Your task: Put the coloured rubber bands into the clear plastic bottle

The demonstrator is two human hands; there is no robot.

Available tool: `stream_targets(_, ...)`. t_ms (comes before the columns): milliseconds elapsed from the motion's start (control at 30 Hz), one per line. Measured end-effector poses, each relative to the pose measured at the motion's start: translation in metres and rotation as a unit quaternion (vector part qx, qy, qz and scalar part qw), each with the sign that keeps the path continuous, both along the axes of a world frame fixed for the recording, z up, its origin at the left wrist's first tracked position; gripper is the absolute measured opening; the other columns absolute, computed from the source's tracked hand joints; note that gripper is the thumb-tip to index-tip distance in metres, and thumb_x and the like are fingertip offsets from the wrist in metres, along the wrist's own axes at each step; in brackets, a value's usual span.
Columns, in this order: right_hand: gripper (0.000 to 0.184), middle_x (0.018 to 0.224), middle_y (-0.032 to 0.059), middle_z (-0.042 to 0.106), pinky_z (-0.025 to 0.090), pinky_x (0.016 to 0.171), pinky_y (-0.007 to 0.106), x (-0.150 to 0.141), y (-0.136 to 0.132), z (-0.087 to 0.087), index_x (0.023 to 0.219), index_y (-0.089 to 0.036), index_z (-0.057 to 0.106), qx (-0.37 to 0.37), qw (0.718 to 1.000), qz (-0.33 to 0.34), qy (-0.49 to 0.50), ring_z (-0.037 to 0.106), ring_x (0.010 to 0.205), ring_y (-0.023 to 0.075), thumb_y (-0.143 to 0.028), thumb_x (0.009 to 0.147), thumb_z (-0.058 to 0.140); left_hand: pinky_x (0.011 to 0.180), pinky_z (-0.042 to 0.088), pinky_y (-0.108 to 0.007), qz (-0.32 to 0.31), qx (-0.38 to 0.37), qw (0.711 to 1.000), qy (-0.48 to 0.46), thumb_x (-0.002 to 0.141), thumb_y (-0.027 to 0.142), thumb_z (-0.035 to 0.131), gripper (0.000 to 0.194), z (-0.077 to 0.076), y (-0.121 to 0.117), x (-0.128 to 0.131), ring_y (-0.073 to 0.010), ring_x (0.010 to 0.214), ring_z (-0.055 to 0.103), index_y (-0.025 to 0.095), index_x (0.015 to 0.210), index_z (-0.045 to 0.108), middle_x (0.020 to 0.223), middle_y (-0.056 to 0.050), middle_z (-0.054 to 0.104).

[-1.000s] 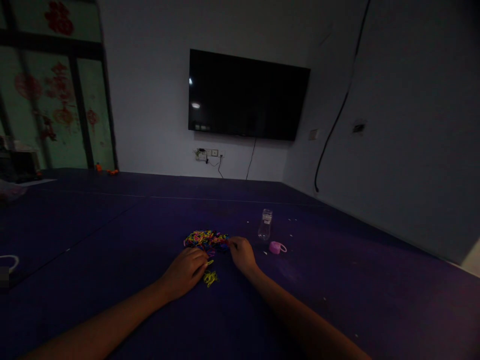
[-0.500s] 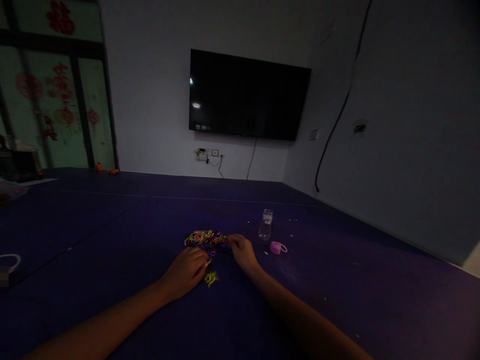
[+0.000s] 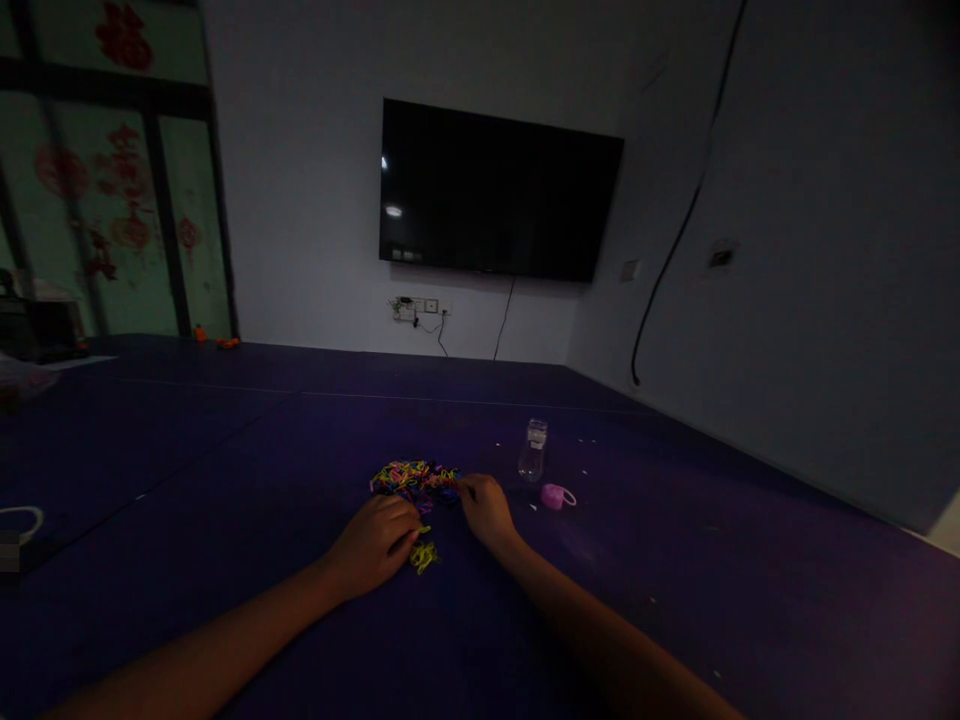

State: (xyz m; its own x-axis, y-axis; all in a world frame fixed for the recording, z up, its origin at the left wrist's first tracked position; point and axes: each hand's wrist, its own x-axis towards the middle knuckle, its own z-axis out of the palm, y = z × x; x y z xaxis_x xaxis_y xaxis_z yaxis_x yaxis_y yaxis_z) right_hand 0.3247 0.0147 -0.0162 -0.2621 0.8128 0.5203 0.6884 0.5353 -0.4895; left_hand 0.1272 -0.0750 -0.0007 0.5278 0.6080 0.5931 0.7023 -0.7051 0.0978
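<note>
A pile of multicoloured rubber bands (image 3: 409, 478) lies on the purple floor in front of me. My left hand (image 3: 379, 540) rests at the pile's near edge, thumb and fingers closed together, with a yellow rubber band (image 3: 424, 529) showing at the tips. Just below those fingertips is a small heap of yellow rubber bands (image 3: 424, 557). At the right end of the pile, my right hand (image 3: 486, 508) has its thumb and forefinger pinched; what they hold is too small and dark to make out.
Right of my right hand stand a clear bottle (image 3: 532, 458) without its lid and a pink cap (image 3: 553, 496) with a loop. Small white scraps dot the floor (image 3: 600, 560). A white ring-shaped handle (image 3: 30, 515) shows at the left edge. A television (image 3: 499, 190) hangs on the far wall.
Both hands stay almost in place. The yellow band at my left fingertips has shifted slightly, lying closer against them. The whole view has moved very slightly.
</note>
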Motion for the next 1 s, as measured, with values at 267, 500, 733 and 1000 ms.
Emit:
stream_targets(267,0.03,0.069,0.0051,0.066,0.041,0.068,0.025,0.0,0.002,-0.001,0.062,-0.017,0.063,0.033,0.999,0.017,0.01,0.06,0.069,0.0159,-0.013,0.083,0.043,0.078,0.045,-0.035,-0.009,-0.01,1.0,0.008,0.084,0.017,0.046,0.018,0.0,-0.001,0.0,-0.0191,0.085,0.059,0.02,0.089,0.063,0.088,-0.005,0.066)
stream_targets(500,0.029,0.067,0.0041,0.066,0.042,0.068,0.025,0.0,0.002,-0.006,0.062,-0.018,0.064,0.039,0.999,0.004,0.014,0.06,0.067,0.016,-0.016,0.083,0.044,0.079,0.045,-0.035,-0.004,-0.026,1.0,0.005,0.086,0.019,0.045,0.018,0.001,0.0,0.001,-0.0188,0.086,0.059,0.021,0.088,0.063,0.088,-0.004,0.065)
stream_targets(733,0.029,0.074,0.006,0.067,0.044,0.074,0.027,-0.001,-0.004,0.003,0.065,-0.018,0.065,0.054,0.998,0.021,0.029,0.061,0.075,0.0173,-0.012,0.082,0.041,0.081,0.043,-0.036,-0.012,-0.03,0.999,0.022,0.086,0.019,0.046,0.019,0.004,-0.003,0.002,-0.019,0.088,0.058,0.021,0.09,0.064,0.09,-0.004,0.066)
stream_targets(1000,0.022,0.089,0.0074,0.066,0.047,0.08,0.032,-0.011,-0.031,0.012,0.085,-0.018,0.065,0.181,0.978,0.106,-0.008,0.059,0.086,0.0179,-0.011,0.081,0.046,0.079,0.045,-0.035,-0.011,-0.013,1.0,0.016,0.085,0.022,0.047,0.017,0.002,-0.001,-0.001,-0.0191,0.085,0.058,0.02,0.086,0.064,0.087,-0.005,0.065)
